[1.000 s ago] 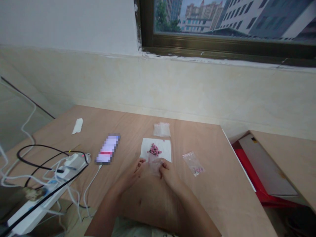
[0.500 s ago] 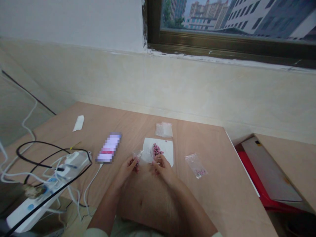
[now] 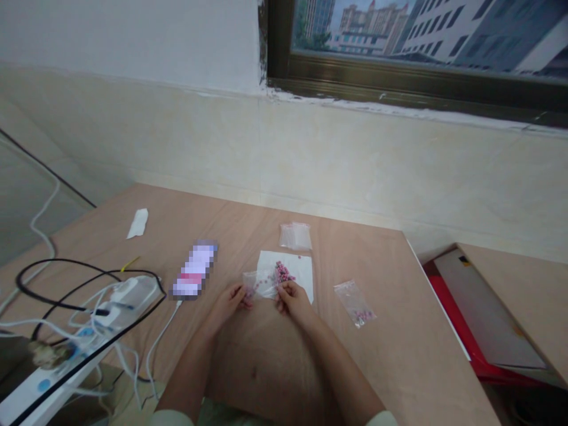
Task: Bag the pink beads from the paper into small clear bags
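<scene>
My left hand (image 3: pixel 233 299) is closed on the edge of a small clear plastic bag (image 3: pixel 249 281) with pink beads in it. The clear plastic stretches towards my right hand (image 3: pixel 293 300), whose thumb and fingers are pinched at its right side; the exact grip is hard to see. Just beyond my right fingertips lies a heap of pink and dark beads (image 3: pixel 283 272) on a white sheet of paper (image 3: pixel 304 273). A few loose beads show between the two hands.
Empty clear bags (image 3: pixel 295 236) lie behind the paper. Right of it is a clear bag with a few beads (image 3: pixel 355 303). A phone (image 3: pixel 194 269) on a charging cable lies left. A power strip (image 3: pixel 128 302) with tangled cables and a white scrap (image 3: pixel 138 223) are farther left.
My right hand has turned slightly, its fingers now closer together. The plastic between my hands has flattened, and the beads in it show more plainly. The view has shifted a little.
</scene>
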A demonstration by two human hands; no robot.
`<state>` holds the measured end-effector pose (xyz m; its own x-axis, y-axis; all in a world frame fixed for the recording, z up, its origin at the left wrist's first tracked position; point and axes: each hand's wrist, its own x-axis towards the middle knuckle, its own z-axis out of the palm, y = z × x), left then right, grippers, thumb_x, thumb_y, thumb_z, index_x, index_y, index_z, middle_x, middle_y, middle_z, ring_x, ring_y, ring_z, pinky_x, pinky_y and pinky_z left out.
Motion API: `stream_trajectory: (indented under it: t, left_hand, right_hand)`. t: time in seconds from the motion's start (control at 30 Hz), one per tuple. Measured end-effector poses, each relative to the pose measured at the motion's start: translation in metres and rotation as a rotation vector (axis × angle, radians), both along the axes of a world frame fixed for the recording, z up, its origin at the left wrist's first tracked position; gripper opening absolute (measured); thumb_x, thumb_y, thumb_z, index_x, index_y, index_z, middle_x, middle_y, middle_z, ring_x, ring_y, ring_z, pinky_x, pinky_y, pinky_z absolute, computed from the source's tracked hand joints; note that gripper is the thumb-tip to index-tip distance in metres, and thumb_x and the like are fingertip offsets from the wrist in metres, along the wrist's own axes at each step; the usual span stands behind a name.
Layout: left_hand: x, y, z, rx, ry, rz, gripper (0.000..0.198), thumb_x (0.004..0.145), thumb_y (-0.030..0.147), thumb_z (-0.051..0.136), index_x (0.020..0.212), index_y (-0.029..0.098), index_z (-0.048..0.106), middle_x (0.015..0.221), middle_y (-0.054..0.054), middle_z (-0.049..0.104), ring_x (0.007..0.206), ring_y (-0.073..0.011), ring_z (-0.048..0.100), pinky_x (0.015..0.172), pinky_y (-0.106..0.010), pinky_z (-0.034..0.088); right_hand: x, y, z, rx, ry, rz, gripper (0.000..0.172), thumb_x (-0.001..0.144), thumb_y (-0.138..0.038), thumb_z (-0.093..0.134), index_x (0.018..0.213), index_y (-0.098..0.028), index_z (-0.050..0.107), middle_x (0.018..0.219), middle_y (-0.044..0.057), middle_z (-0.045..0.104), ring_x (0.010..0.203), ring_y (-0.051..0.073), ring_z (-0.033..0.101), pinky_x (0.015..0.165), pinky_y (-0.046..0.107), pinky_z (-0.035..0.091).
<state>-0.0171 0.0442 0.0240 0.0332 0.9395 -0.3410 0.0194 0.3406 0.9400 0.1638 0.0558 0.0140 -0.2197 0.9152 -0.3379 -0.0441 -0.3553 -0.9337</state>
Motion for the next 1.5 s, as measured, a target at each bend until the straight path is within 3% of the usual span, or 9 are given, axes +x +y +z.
stream_trajectory:
  t: [0.37, 0.6, 0.9, 1.23, 1.5]
  left_hand:
    - [0.003, 0.004, 0.003, 0.027, 0.074, 0.052, 0.034, 0.061, 0.049, 0.053, 0.065, 0.017, 0.043, 0.040, 0.010, 0.044, 0.028, -0.0053, 0.040, 0.028, -0.016, 0.033]
    - [0.014, 0.006, 0.007, 0.045, 0.050, 0.031, 0.037, 0.061, 0.051, 0.052, 0.068, 0.017, 0.040, 0.041, 0.010, 0.044, 0.029, -0.0049, 0.040, 0.030, -0.017, 0.035]
    - [0.025, 0.007, 0.024, 0.069, 0.025, 0.006, 0.033, 0.059, 0.045, 0.056, 0.064, 0.017, 0.039, 0.041, 0.011, 0.041, 0.030, -0.0040, 0.038, 0.029, -0.016, 0.032]
    - [0.028, 0.013, 0.026, 0.085, 0.000, 0.015, 0.033, 0.062, 0.047, 0.053, 0.064, 0.017, 0.039, 0.043, 0.011, 0.041, 0.030, -0.0029, 0.037, 0.030, -0.015, 0.032]
    - [0.029, 0.007, 0.032, 0.020, -0.056, -0.004, 0.042, 0.062, 0.049, 0.053, 0.083, 0.013, 0.050, 0.051, 0.007, 0.048, 0.037, -0.0049, 0.043, 0.036, -0.018, 0.037]
  right_hand:
    - [0.003, 0.001, -0.006, -0.023, 0.084, 0.010, 0.038, 0.058, -0.053, 0.055, 0.066, -0.018, 0.041, 0.048, -0.005, 0.053, 0.030, 0.006, 0.043, 0.029, 0.018, 0.031]
    - [0.004, 0.001, -0.004, -0.024, 0.085, -0.004, 0.041, 0.057, -0.055, 0.055, 0.068, -0.017, 0.043, 0.050, -0.005, 0.055, 0.030, 0.006, 0.043, 0.030, 0.019, 0.032]
    - [0.004, 0.002, -0.006, -0.003, 0.077, -0.032, 0.036, 0.058, -0.049, 0.056, 0.072, -0.019, 0.043, 0.047, -0.006, 0.053, 0.027, 0.005, 0.038, 0.027, 0.018, 0.027]
    - [0.006, 0.002, -0.010, -0.010, 0.124, -0.041, 0.037, 0.058, -0.045, 0.057, 0.081, -0.018, 0.046, 0.048, -0.006, 0.054, 0.027, 0.005, 0.038, 0.028, 0.018, 0.027]
    - [0.008, 0.002, 0.000, -0.002, 0.119, -0.026, 0.038, 0.058, -0.042, 0.060, 0.087, -0.018, 0.051, 0.047, -0.006, 0.053, 0.028, 0.004, 0.033, 0.028, 0.019, 0.021]
